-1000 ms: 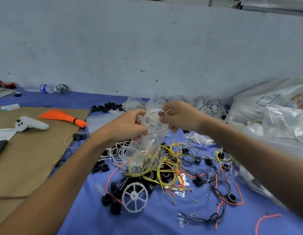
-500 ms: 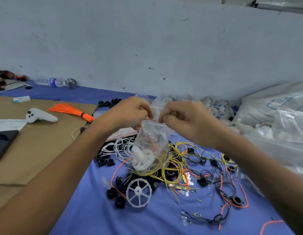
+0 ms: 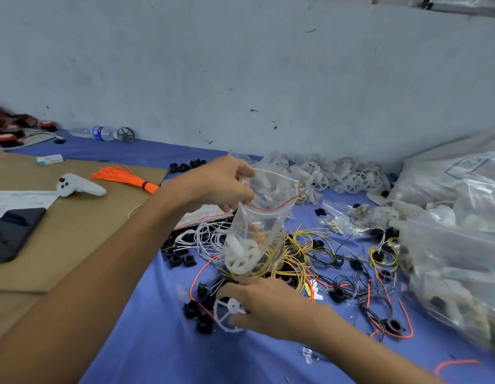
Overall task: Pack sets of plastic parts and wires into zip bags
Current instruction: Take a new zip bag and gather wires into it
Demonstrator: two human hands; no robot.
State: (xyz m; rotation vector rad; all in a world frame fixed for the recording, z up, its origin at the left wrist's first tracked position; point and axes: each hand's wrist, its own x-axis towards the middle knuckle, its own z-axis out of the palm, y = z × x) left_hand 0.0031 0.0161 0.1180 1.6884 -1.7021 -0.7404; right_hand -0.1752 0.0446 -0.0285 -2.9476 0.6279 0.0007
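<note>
My left hand pinches the top edge of a clear zip bag with a red seal line and holds it upright over the blue cloth. Inside the bag lie a white spoked wheel and coiled yellow and orange wires. My right hand is low on the cloth with its fingers closed on a second white spoked wheel among black round parts. Loose yellow, black and orange wires are spread to the right of the bag.
A heap of white wheels lies by the wall. Big clear bags of parts fill the right side. Cardboard on the left carries a white controller, an orange tassel and a dark phone. White wires lie behind the bag.
My right hand has let go of the bag's top and dropped to the white wheel on the cloth. My left hand alone holds the bag, whose mouth gapes wider.
</note>
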